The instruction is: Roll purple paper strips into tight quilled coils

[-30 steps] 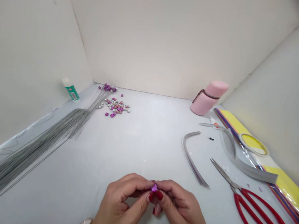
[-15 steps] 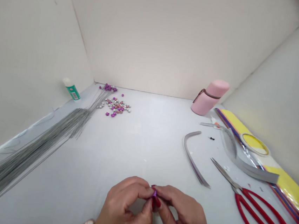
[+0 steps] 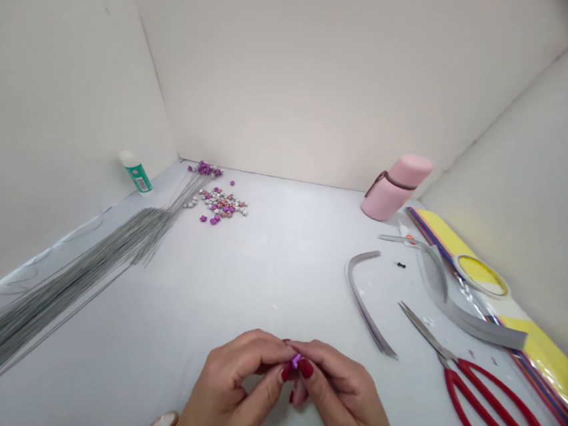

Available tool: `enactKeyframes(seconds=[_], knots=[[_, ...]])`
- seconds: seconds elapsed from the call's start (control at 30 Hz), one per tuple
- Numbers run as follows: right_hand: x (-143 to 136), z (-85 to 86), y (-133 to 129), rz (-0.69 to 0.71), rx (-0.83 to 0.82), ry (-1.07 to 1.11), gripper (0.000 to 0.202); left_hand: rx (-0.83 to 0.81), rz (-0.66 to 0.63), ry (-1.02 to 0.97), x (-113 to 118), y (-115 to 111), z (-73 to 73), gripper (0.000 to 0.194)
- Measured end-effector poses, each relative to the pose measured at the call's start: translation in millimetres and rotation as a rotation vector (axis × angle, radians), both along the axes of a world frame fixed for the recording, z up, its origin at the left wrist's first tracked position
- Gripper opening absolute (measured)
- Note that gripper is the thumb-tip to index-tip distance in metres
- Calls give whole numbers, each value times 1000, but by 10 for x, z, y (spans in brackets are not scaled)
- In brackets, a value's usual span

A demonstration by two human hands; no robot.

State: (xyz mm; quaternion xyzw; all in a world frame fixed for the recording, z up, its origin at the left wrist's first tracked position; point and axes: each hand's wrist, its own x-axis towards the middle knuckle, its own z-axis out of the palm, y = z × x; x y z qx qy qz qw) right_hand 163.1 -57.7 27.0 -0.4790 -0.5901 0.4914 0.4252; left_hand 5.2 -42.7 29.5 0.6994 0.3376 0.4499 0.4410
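Between the fingertips of both hands, low in the middle of the head view, sits a small shiny purple paper star (image 3: 296, 361). My left hand (image 3: 242, 383) pinches it from the left with thumb and forefinger. From the other side my right hand (image 3: 341, 399) grips it the same way, its thumb pressed on the near face. Fingers cover most of the star, so its full outline is hidden. Farther back on the white table lies a pile of little purple, silver and pink stars (image 3: 223, 204). Grey paper strips (image 3: 366, 308) curve to the right of my hands.
A long bundle of grey wires (image 3: 71, 279), some tipped with purple stars (image 3: 206, 169), runs along the left. Beyond it stands a glue stick (image 3: 137, 173). On the right are red-handled scissors (image 3: 491, 400), a tape roll (image 3: 481, 275), coloured sheets (image 3: 546, 352) and a pink flask (image 3: 395, 187).
My fingers have shifted around the purple star, and both thumbs now press on its near side. The hands have risen slightly. Nothing on the table has been moved.
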Motion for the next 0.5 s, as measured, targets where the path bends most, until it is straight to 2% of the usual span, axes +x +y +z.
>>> enactKeyframes(seconds=[0.27, 0.4, 0.5], knots=[[-35, -40, -21, -141, -187, 136, 17, -104, 86, 30, 17, -16, -49, 17], [-31, -41, -22, -121, -151, 113, 17, -39, 91, 31, 17, -16, -31, 17], [10, -1, 11, -55, -36, -25, 16, 44, 120, 45, 12, -13, -23, 17]])
